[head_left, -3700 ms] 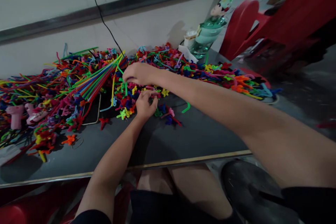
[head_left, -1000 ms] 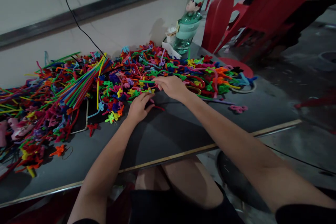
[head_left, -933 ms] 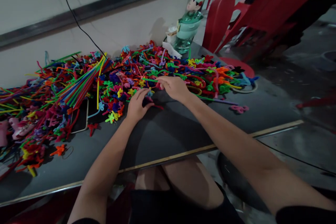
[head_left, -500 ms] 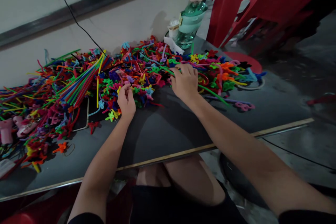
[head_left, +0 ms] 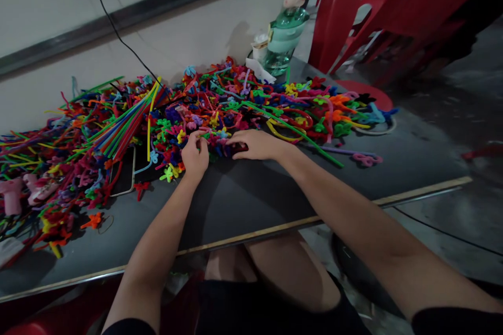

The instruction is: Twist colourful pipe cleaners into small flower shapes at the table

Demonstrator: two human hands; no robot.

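A big heap of coloured pipe cleaners [head_left: 243, 102], straight and twisted into small flower shapes, covers the back of the dark grey table [head_left: 251, 199]. My left hand [head_left: 195, 153] sits at the heap's near edge with its fingers pinched on a small twisted piece. My right hand [head_left: 255, 144] lies palm down just to its right. Its fingertips rest on the small pieces next to the left hand, and what lies under them is hidden. A long green stem [head_left: 298, 133] runs beyond the right hand.
A bundle of straight stems [head_left: 126, 123] lies left of the hands over a phone [head_left: 123, 178]. A green bottle with a figurine cap [head_left: 286, 31] stands at the back. Red plastic chairs [head_left: 338, 15] stand to the right. Pink objects [head_left: 15, 193] lie far left.
My right hand has drawn back from deeper in the heap to the near edge beside the left hand. My left hand has shifted slightly right along the heap's edge.
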